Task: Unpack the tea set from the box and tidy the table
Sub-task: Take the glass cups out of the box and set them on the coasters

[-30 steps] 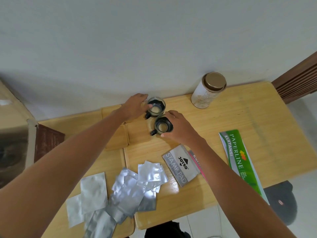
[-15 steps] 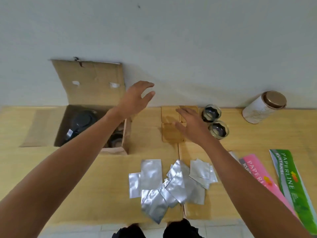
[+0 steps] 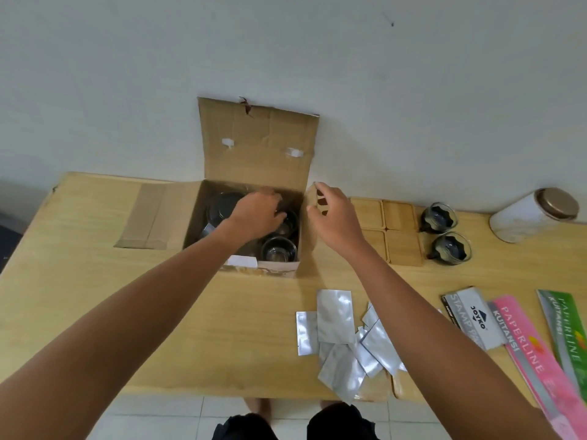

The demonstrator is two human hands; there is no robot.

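Note:
An open cardboard box [image 3: 257, 147] stands at the back of the wooden table [image 3: 95, 281]. Inside it I see a dark teapot [image 3: 222, 206] and glass cups [image 3: 279, 249]. My left hand [image 3: 257, 214] is down inside the box, fingers curled over a glass cup; whether it grips the cup is hidden. My right hand [image 3: 333, 214] pinches the box's right side flap [image 3: 313, 198]. Two glass cups [image 3: 440, 217] with dark contents stand to the right, beside several wooden coasters [image 3: 400, 231].
A white canister with a brown lid [image 3: 533, 214] lies at the far right by the wall. Several silver foil pouches [image 3: 346, 338] are scattered near the front edge. A stamp pad box [image 3: 476, 315] and pink [image 3: 533, 357] and green [image 3: 568, 331] receipt books lie at the right.
My view swung left from the cups to the box. My left hand went down into the box; my right hand left the coasters and took the box's right flap.

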